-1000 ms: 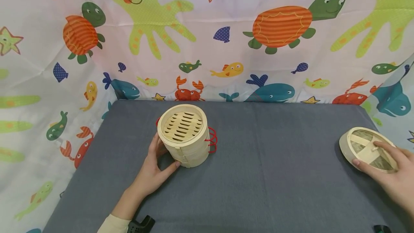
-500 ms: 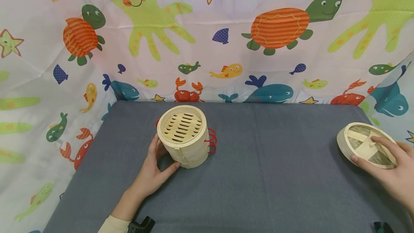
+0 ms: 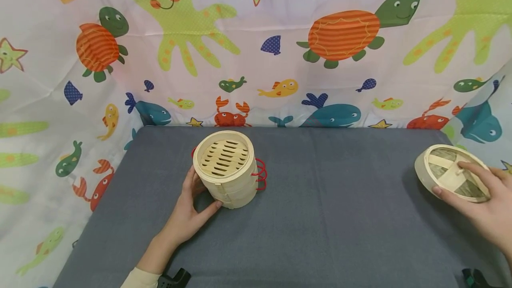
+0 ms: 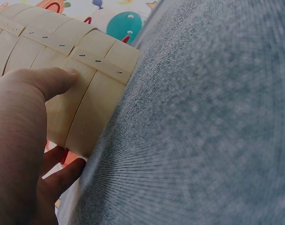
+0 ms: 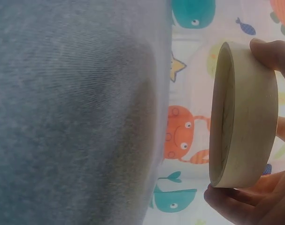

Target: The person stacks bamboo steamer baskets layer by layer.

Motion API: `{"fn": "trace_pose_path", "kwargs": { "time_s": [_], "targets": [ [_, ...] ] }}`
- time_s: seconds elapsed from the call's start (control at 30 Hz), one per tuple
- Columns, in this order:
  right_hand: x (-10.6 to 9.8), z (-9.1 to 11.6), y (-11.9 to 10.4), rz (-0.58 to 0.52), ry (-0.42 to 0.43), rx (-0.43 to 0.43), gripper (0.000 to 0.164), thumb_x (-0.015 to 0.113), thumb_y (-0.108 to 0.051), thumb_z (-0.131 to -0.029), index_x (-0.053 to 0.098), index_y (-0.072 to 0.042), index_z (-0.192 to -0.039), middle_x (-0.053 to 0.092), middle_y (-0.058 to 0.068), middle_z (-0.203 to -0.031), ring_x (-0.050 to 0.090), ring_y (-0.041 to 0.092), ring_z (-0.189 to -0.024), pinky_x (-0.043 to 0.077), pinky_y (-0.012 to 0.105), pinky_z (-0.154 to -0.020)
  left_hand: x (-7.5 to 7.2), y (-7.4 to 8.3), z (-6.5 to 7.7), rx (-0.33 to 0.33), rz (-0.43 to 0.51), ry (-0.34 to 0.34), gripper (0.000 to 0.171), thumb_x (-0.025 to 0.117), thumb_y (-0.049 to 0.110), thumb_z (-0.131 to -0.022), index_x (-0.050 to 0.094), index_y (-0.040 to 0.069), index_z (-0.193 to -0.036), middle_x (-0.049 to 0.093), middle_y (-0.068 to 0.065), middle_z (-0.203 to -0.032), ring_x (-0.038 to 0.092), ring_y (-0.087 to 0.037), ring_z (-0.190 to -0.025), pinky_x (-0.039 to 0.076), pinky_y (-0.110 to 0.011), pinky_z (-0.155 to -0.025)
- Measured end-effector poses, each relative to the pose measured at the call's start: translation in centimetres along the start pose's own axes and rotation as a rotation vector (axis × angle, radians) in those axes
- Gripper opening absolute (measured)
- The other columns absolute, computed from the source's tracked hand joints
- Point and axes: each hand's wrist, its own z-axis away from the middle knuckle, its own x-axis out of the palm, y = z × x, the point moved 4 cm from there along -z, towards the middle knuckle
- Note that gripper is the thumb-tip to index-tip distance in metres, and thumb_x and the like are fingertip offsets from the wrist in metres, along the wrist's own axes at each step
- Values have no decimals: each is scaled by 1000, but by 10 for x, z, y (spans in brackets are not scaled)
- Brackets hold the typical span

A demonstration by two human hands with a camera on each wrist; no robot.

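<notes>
A stack of bamboo steamer baskets point(image 3: 228, 172) with a slatted top tier and red side loops stands upright on the grey tabletop, left of the middle. My left hand point(image 3: 186, 214) curls round its near left side; in the left wrist view the thumb point(image 4: 57, 82) presses its wall and other fingers reach behind, partly hidden. At the far right my right hand point(image 3: 484, 199) grips the round bamboo steamer lid point(image 3: 452, 174), a finger reaching over its top and the thumb at the rim. In the right wrist view the lid point(image 5: 252, 117) hangs apart from the cloth.
Grey cloth point(image 3: 312, 234) covers the table between the stack and the lid. A curtain with sea animals point(image 3: 272, 66) rises along the back and sides. A black device point(image 3: 174, 278) is by my left wrist, and another dark object point(image 3: 474, 278) is at the lower right.
My right hand has moved up and slightly left in the head view, carrying the lid farther back. The left hand and the steamer stack have stayed in place; the view has shifted slightly.
</notes>
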Motion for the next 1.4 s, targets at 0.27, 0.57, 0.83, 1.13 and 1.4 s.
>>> {"fn": "trace_pose_path", "kwargs": {
  "time_s": [0.27, 0.57, 0.83, 1.13, 1.4],
  "targets": [
    [-5, -6, -11, -24, 27, -36, 83, 89, -23, -70, 51, -4, -142, 27, 37, -148, 22, 50, -138, 19, 59, -113, -5, 27, -7, -1, 3, 4, 117, 80, -8, -76, -3, 4, -158, 28, -11, -160, 47, -32, -130, 46, -64, -91],
    [-5, -10, -30, 51, 8, -73, 83, 90, -33, -69, 55, -6, -139, 36, 38, -139, 30, 53, -130, 26, 64, -94, -4, 23, -7, 10, 8, 5, 117, 81, -6, -77, -3, 4, -158, 26, -12, -160, 47, -35, -130, 47, -63, -91],
    [0, -9, -45, 58, -54, -91, 88, 88, -43, -71, 51, -13, -145, 29, 38, -148, 27, 55, -135, 26, 71, -92, -4, 23, -7, 22, 14, 9, 117, 81, -8, -76, -2, 4, -158, 26, -12, -160, 47, -34, -131, 47, -63, -90],
    [2, -11, -53, 96, -80, -94, 91, 86, -50, -72, 48, -19, -148, 28, 36, -149, 29, 56, -131, 28, 67, -87, -3, 16, -4, 25, 3, 10, 118, 82, -6, -76, -2, 4, -157, 26, -13, -160, 46, -29, -133, 47, -63, -90],
    [2, -11, -57, 108, -69, -113, 88, 85, -51, -72, 51, -17, -145, 26, 36, -150, 28, 56, -132, 28, 69, -87, 0, -10, 5, 4, -17, 2, 118, 84, 6, -79, -3, 6, -158, 27, -9, -160, 46, -31, -132, 49, -57, -93]
  ]
}}
